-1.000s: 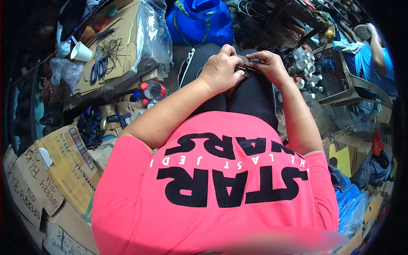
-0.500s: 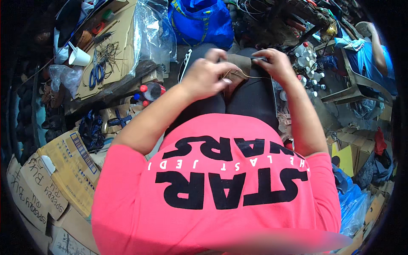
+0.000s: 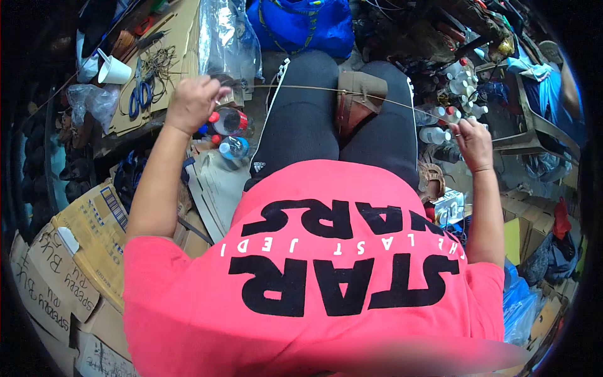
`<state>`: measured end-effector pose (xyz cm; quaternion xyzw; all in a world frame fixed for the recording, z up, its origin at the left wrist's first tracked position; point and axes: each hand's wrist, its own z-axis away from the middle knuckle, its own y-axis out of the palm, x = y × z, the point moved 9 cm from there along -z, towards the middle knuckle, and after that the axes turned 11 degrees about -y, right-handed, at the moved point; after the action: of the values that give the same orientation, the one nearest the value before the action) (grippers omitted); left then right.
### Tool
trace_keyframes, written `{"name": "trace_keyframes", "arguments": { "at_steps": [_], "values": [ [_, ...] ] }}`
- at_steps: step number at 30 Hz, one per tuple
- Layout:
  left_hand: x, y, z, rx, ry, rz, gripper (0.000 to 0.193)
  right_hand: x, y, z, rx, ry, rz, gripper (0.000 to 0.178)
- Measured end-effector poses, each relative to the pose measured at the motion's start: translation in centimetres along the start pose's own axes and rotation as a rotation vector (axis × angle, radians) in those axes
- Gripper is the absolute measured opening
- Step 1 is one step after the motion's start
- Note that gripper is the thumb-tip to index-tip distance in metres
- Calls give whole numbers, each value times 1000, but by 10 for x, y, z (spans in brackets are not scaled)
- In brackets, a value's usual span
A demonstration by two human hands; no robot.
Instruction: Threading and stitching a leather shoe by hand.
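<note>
A brown leather shoe (image 3: 359,113), part of it hidden, is wedged between my thighs with its tan end up. A thin tan thread (image 3: 301,87) runs out from both sides of it and is pulled taut across my lap. My left hand (image 3: 193,105) is closed in a fist out to the left, with the thread leading to it; a dark, slim thing beside its fingers is unclear. Out on the right, my right hand (image 3: 473,144) pinches the other end of the thread, fingers curled in.
Blue-handled scissors (image 3: 141,100) and a white cup (image 3: 115,70) lie on a cardboard-covered bench at left. Plastic bottles (image 3: 235,147) stand on both sides of my legs. A blue bag (image 3: 304,28) sits ahead. At far right, a person in blue (image 3: 546,94) is beside a chair (image 3: 543,129).
Both hands have moved from close over the shoe outward to the sides, drawing the thread tight. The shoe now shows uncovered between my legs.
</note>
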<state>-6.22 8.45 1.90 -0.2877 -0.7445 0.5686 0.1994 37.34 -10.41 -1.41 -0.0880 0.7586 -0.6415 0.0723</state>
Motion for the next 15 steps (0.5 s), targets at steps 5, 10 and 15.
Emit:
{"name": "trace_keyframes", "arguments": {
  "at_steps": [5,10,15],
  "values": [
    [22,31,-3,67,-302,442,22,-23,47,17,107,327,-424,24],
    [-96,52,-61,333,-257,778,45,-30,50,25,61,536,-782,34],
    [-152,100,-87,520,-317,894,56,-29,44,21,35,555,-742,40]
  ]
}}
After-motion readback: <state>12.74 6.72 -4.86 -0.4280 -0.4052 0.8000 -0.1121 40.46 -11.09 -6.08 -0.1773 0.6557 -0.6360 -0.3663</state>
